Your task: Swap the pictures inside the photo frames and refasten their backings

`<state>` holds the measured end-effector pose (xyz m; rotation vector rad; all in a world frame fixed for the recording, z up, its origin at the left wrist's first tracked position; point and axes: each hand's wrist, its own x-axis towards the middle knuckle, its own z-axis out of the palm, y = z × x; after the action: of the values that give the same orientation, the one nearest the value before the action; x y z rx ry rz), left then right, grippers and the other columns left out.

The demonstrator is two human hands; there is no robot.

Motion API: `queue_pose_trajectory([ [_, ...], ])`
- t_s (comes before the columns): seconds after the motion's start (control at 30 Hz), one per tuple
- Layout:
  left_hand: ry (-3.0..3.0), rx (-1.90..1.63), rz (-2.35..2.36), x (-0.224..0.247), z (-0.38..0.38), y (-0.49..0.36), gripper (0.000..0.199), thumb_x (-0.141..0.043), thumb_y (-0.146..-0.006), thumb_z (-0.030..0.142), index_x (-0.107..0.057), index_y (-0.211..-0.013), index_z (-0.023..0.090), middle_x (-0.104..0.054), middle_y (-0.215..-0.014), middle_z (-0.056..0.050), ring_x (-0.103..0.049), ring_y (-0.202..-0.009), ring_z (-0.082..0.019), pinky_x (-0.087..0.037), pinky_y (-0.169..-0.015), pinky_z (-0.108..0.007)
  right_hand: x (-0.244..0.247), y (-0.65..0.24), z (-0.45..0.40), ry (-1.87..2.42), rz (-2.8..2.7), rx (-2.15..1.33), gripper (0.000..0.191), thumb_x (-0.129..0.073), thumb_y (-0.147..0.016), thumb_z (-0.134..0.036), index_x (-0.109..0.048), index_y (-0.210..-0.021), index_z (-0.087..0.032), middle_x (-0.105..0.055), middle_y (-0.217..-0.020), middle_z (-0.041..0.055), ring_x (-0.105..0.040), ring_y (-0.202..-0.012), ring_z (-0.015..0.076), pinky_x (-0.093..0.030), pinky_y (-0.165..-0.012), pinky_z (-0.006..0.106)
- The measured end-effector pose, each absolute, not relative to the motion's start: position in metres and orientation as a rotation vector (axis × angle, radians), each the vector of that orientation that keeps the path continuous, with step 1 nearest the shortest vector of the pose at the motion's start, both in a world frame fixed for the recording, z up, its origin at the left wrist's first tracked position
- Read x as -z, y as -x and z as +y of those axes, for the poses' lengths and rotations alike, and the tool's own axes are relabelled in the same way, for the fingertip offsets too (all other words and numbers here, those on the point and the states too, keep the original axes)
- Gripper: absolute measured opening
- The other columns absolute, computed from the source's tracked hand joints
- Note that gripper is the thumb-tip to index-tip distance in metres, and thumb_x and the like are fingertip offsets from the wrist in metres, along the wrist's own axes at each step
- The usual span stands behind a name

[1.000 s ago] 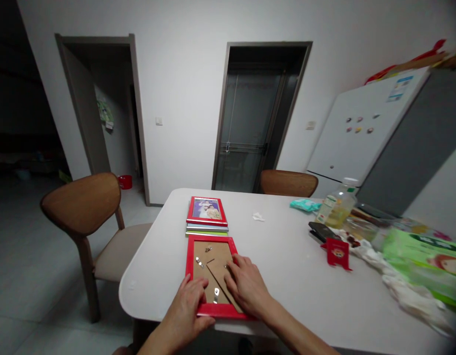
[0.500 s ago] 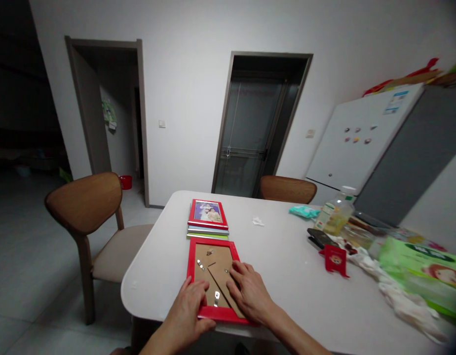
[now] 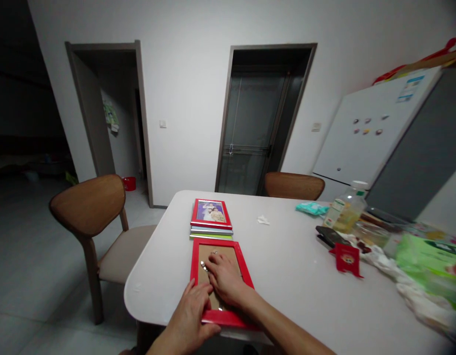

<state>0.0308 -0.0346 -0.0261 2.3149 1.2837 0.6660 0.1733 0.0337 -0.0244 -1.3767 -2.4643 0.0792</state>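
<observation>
A red picture frame (image 3: pixel 195 259) lies face down on the white table (image 3: pixel 287 286), its brown backing board (image 3: pixel 229 251) upward. My left hand (image 3: pixel 191 310) is closed on the near left corner, thumb at the near edge and fingers over the rim onto the backing. Above the board, my right hand (image 3: pixel 228 283) has its fingers bent and close together. Its fingertips press down beside a small metal clip (image 3: pixel 204 266) on the left; whether they pinch anything is hidden. Beyond this frame is a stack of picture frames (image 3: pixel 211 212), topped by a red one holding a photo.
Along the right side are a clear bottle (image 3: pixel 346 209), a black phone-like object (image 3: pixel 327 236), a red card-like piece (image 3: pixel 348 260) and a green tissue pack (image 3: pixel 431 261). A crumpled white tissue (image 3: pixel 263 220) lies mid-table. Wooden chairs stand left (image 3: pixel 89 204) and behind (image 3: pixel 294 186).
My right hand has moved from the right side of the backing up and left to the metal clip. My left hand keeps its hold on the corner. The view has shifted slightly.
</observation>
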Motion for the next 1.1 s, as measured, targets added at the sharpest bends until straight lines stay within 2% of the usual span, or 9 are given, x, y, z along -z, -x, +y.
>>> queue_pose_trajectory([
  [0.23, -2.309, -0.724, 1.273, 0.032, -0.034, -0.029, 0.033, -0.072, -0.051, 0.02, -0.055, -0.079, 0.016, -0.055, -0.113, -0.011, -0.046, -0.11, -0.024, -0.021, -0.102, -0.047, 0.027, -0.169, 0.042, 1.24, -2.588, -0.05, 0.021, -0.036, -0.083, -0.022, -0.055, -0.093, -0.02, -0.05, -0.096, 0.0051, -0.04, -0.089, 0.017, -0.03, -0.078, 0.029],
  [0.4, -2.302, -0.709, 1.26, 0.033, -0.037, -0.027, 0.033, -0.073, -0.051, 0.022, -0.054, -0.077, 0.017, -0.057, -0.111, -0.009, -0.046, -0.109, -0.024, -0.022, -0.101, -0.048, 0.028, -0.168, 0.045, 1.188, -2.664, -0.025, 0.02, -0.045, -0.078, -0.025, -0.056, -0.093, -0.019, -0.052, -0.093, 0.0061, -0.042, -0.087, 0.018, -0.03, -0.075, 0.029],
  [0.6, -2.312, -0.678, 1.278, 0.032, -0.038, -0.026, 0.036, -0.073, -0.05, 0.021, -0.054, -0.081, 0.016, -0.055, -0.114, -0.01, -0.045, -0.11, -0.023, -0.02, -0.102, -0.046, 0.031, -0.155, 0.053, 1.368, -2.413, -0.152, 0.021, -0.047, -0.078, -0.025, -0.061, -0.065, -0.017, -0.056, -0.073, 0.0037, -0.048, -0.071, 0.0129, -0.032, -0.064, 0.022],
  [0.73, -2.303, -0.658, 1.281, 0.032, -0.036, -0.026, 0.035, -0.073, -0.052, 0.023, -0.054, -0.08, 0.015, -0.055, -0.114, -0.01, -0.045, -0.11, -0.023, -0.02, -0.102, -0.045, 0.036, -0.149, 0.059, 1.439, -2.316, -0.163, 0.019, -0.046, -0.077, -0.022, -0.063, -0.073, -0.016, -0.058, -0.072, 0.0053, -0.049, -0.066, 0.0132, -0.031, -0.058, 0.023],
  [0.93, -2.297, -0.701, 1.256, 0.035, -0.034, -0.025, 0.035, -0.074, -0.051, 0.024, -0.054, -0.079, 0.016, -0.056, -0.112, -0.008, -0.045, -0.11, -0.021, -0.019, -0.103, -0.041, 0.04, -0.151, 0.051, 1.308, -2.378, -0.204, 0.022, -0.047, -0.077, -0.02, -0.064, -0.064, -0.018, -0.059, -0.071, 0.0021, -0.05, -0.071, 0.0116, -0.032, -0.065, 0.021],
  [1.1, -2.287, -0.705, 1.262, 0.035, -0.034, -0.024, 0.034, -0.073, -0.051, 0.024, -0.054, -0.078, 0.017, -0.055, -0.114, -0.007, -0.044, -0.111, -0.021, -0.018, -0.103, -0.043, 0.039, -0.16, 0.054, 1.321, -2.344, -0.143, 0.017, -0.049, -0.076, -0.024, -0.065, -0.074, -0.019, -0.059, -0.078, 0.0035, -0.049, -0.076, 0.014, -0.033, -0.068, 0.022],
])
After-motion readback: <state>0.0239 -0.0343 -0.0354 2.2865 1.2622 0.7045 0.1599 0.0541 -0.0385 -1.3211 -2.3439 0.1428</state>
